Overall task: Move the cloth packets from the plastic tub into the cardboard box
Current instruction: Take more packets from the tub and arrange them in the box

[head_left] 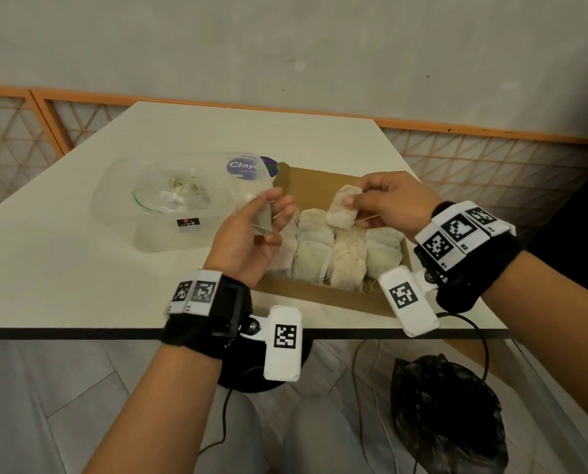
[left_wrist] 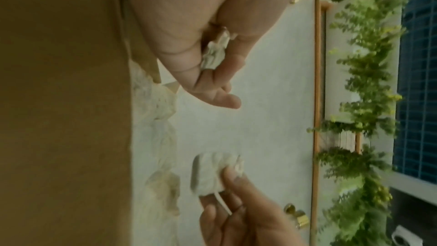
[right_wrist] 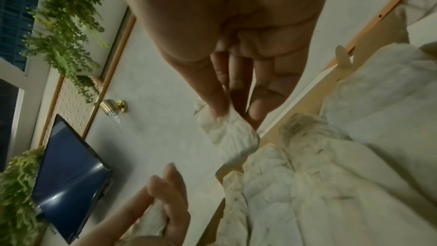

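Note:
A clear plastic tub (head_left: 121, 213) stands on the table with a crumpled clear bag inside it. To its right is the open cardboard box (head_left: 323, 297), packed with several off-white cloth packets (head_left: 314, 254). My left hand (head_left: 251, 230) hovers over the box's left edge and grips a cloth packet (head_left: 263, 220) between thumb and fingers; the left wrist view shows that packet (left_wrist: 215, 53) wedged in the fingers. My right hand (head_left: 385, 200) is above the box and pinches another cloth packet (head_left: 342, 208) by its top. The same packet (right_wrist: 232, 134) hangs from my fingertips in the right wrist view.
A round purple-labelled lid (head_left: 248, 167) leans behind the tub. The table's front edge (head_left: 80, 333) runs just below my wrists. A black plastic bag (head_left: 446, 415) and cables lie on the floor under the table. An orange lattice railing (head_left: 491, 159) stands behind.

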`<state>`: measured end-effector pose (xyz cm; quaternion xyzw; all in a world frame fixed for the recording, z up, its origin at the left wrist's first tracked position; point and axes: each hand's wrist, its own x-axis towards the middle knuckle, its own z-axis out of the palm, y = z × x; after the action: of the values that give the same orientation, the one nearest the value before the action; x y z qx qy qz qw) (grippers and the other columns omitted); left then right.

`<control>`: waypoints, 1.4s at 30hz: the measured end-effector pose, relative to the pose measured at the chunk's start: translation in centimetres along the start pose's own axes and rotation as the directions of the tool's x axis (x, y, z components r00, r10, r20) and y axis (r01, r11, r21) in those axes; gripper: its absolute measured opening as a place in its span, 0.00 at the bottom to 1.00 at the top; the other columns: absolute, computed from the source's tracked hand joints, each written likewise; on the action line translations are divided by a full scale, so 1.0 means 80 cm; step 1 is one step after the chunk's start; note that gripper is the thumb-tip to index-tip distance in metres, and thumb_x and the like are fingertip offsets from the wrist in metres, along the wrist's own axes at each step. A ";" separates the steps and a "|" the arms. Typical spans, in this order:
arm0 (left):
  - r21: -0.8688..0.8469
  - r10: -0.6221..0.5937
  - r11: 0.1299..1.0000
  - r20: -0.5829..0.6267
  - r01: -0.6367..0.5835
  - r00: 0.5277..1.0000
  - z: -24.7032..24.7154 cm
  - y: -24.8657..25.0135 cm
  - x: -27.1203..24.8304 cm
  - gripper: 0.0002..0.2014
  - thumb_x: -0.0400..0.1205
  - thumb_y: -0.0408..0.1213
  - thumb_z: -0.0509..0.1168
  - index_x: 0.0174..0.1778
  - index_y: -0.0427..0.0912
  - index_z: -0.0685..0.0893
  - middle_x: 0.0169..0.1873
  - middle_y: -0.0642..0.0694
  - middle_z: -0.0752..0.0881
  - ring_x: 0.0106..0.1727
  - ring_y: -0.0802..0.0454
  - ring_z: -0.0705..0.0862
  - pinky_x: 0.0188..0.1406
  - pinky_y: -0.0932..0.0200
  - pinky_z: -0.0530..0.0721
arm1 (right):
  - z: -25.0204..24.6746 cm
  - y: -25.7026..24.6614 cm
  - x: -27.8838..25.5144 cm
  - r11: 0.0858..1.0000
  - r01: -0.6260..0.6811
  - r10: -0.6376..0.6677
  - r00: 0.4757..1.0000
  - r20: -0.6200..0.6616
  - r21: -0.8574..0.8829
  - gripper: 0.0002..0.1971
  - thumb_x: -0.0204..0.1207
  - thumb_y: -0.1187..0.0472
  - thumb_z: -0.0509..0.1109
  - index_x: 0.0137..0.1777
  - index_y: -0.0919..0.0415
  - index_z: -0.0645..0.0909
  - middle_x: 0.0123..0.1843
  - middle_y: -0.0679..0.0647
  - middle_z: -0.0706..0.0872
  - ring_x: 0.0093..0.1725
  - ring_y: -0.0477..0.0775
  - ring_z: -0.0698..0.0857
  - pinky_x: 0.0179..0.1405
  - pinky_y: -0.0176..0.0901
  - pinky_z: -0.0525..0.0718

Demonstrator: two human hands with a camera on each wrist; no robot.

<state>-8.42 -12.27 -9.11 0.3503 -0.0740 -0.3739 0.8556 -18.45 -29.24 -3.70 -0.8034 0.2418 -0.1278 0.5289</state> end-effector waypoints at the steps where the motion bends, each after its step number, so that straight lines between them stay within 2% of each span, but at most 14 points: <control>1: -0.045 -0.005 0.999 0.005 0.005 1.000 -0.005 0.004 -0.003 0.09 0.86 0.37 0.57 0.49 0.40 0.82 0.40 0.45 0.89 0.34 0.58 0.87 0.16 0.73 0.70 | 0.004 0.000 -0.001 1.000 -0.017 0.017 0.999 0.038 -0.005 0.03 0.75 0.67 0.71 0.41 0.61 0.81 0.42 0.59 0.86 0.38 0.53 0.84 0.31 0.33 0.86; 6: -0.345 -0.009 0.938 0.059 0.029 0.998 -0.026 0.013 -0.012 0.07 0.80 0.35 0.59 0.45 0.39 0.81 0.34 0.46 0.85 0.29 0.59 0.84 0.14 0.74 0.68 | 0.042 -0.006 -0.013 0.995 -0.082 0.092 0.970 0.226 -0.051 0.02 0.76 0.68 0.69 0.46 0.64 0.78 0.37 0.58 0.82 0.31 0.49 0.81 0.27 0.31 0.83; 8: -0.398 0.009 0.917 0.045 0.010 0.999 -0.033 0.014 -0.014 0.07 0.77 0.34 0.60 0.43 0.39 0.82 0.31 0.47 0.84 0.27 0.59 0.83 0.13 0.73 0.69 | 0.053 -0.011 -0.014 0.983 -0.037 0.077 0.972 0.223 -0.178 0.05 0.76 0.67 0.70 0.45 0.59 0.77 0.33 0.56 0.84 0.24 0.43 0.81 0.23 0.28 0.80; 10: -0.366 0.014 0.931 0.014 -0.008 1.000 -0.037 0.013 -0.018 0.06 0.79 0.34 0.59 0.42 0.40 0.81 0.30 0.48 0.82 0.26 0.60 0.81 0.13 0.73 0.68 | 0.061 -0.015 -0.013 0.946 0.048 0.017 0.980 0.196 -0.319 0.08 0.74 0.67 0.70 0.43 0.55 0.74 0.28 0.53 0.84 0.22 0.41 0.80 0.28 0.32 0.80; 12: -0.253 0.015 0.967 -0.023 -0.020 1.000 -0.034 0.010 -0.021 0.07 0.83 0.35 0.57 0.42 0.42 0.80 0.30 0.49 0.81 0.25 0.61 0.79 0.13 0.73 0.67 | 0.067 -0.022 -0.011 0.920 0.079 -0.015 0.986 0.166 -0.383 0.08 0.73 0.68 0.70 0.42 0.54 0.74 0.26 0.51 0.84 0.26 0.46 0.80 0.35 0.42 0.80; 14: -0.010 0.063 0.998 -0.053 -0.064 0.997 -0.026 0.006 -0.023 0.06 0.83 0.33 0.60 0.42 0.43 0.80 0.30 0.49 0.79 0.26 0.61 0.76 0.14 0.72 0.65 | 0.072 -0.030 -0.012 0.923 0.064 -0.009 0.989 0.146 -0.380 0.08 0.72 0.68 0.69 0.41 0.55 0.74 0.26 0.52 0.84 0.25 0.46 0.79 0.32 0.42 0.79; 17: 0.432 0.148 0.894 -0.039 -0.117 0.988 -0.012 -0.003 -0.026 0.02 0.80 0.35 0.67 0.46 0.42 0.85 0.30 0.49 0.82 0.27 0.61 0.77 0.16 0.71 0.66 | 0.076 -0.043 -0.012 0.974 0.013 0.010 0.995 0.099 -0.226 0.08 0.73 0.70 0.68 0.39 0.58 0.73 0.26 0.55 0.83 0.19 0.42 0.77 0.22 0.34 0.76; 20: 0.545 0.090 0.835 0.015 -0.083 0.996 -0.007 -0.003 -0.024 0.09 0.77 0.39 0.71 0.50 0.39 0.86 0.32 0.50 0.86 0.27 0.62 0.76 0.17 0.72 0.67 | 0.079 -0.050 -0.011 0.999 -0.032 0.031 0.997 0.075 0.020 0.07 0.74 0.72 0.67 0.42 0.59 0.74 0.30 0.57 0.82 0.24 0.48 0.79 0.29 0.38 0.81; 23: 0.511 0.042 0.858 0.022 -0.047 0.999 -0.008 0.002 -0.021 0.03 0.76 0.35 0.72 0.43 0.40 0.86 0.36 0.44 0.86 0.28 0.60 0.71 0.18 0.71 0.64 | 0.073 -0.055 -0.011 0.988 -0.047 0.030 0.993 0.115 0.145 0.07 0.75 0.70 0.68 0.49 0.61 0.75 0.33 0.59 0.86 0.28 0.50 0.84 0.31 0.38 0.83; 27: 0.411 0.042 0.911 -0.025 -0.028 0.999 -0.009 0.007 -0.017 0.03 0.79 0.28 0.68 0.42 0.39 0.82 0.29 0.47 0.83 0.22 0.63 0.73 0.15 0.73 0.65 | 0.055 -0.050 -0.003 1.000 -0.016 0.016 1.000 -0.019 0.024 0.14 0.71 0.58 0.75 0.53 0.57 0.77 0.41 0.56 0.87 0.36 0.50 0.82 0.38 0.42 0.80; 31: 0.487 0.008 0.874 -0.001 -0.006 1.000 -0.007 0.012 -0.016 0.04 0.79 0.27 0.68 0.41 0.40 0.82 0.25 0.49 0.78 0.21 0.62 0.72 0.15 0.72 0.65 | 0.058 -0.037 -0.006 0.983 -0.181 0.182 0.947 0.263 -0.028 0.08 0.75 0.55 0.71 0.49 0.58 0.80 0.45 0.51 0.84 0.44 0.48 0.80 0.37 0.35 0.73; 33: 0.489 0.001 0.873 0.006 -0.003 1.000 -0.007 0.014 -0.016 0.02 0.79 0.28 0.68 0.43 0.39 0.83 0.24 0.49 0.78 0.21 0.63 0.71 0.15 0.72 0.65 | 0.058 -0.031 -0.004 0.983 -0.180 0.164 0.945 0.284 0.029 0.09 0.76 0.62 0.70 0.55 0.63 0.79 0.45 0.54 0.86 0.40 0.47 0.83 0.30 0.32 0.72; 37: 0.310 0.102 0.948 -0.061 -0.078 0.993 -0.021 0.022 -0.015 0.03 0.82 0.33 0.64 0.44 0.39 0.83 0.30 0.50 0.82 0.22 0.63 0.71 0.15 0.73 0.64 | 0.055 -0.022 0.000 0.990 -0.141 0.130 0.963 0.237 0.030 0.04 0.75 0.69 0.70 0.40 0.61 0.79 0.34 0.54 0.88 0.30 0.44 0.86 0.26 0.30 0.77; 42: 0.182 0.071 0.982 -0.118 -0.049 0.991 -0.039 0.020 -0.015 0.05 0.83 0.33 0.62 0.44 0.40 0.82 0.30 0.50 0.80 0.23 0.62 0.71 0.17 0.72 0.65 | 0.075 -0.010 0.003 0.975 -0.221 0.201 0.911 0.359 0.013 0.05 0.74 0.71 0.70 0.41 0.61 0.79 0.32 0.54 0.88 0.27 0.43 0.87 0.24 0.28 0.82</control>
<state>-7.15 -8.99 -10.25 0.4455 -0.0647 -0.3173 0.8347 -15.26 -24.36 -5.43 -0.7680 0.2239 0.0711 0.5958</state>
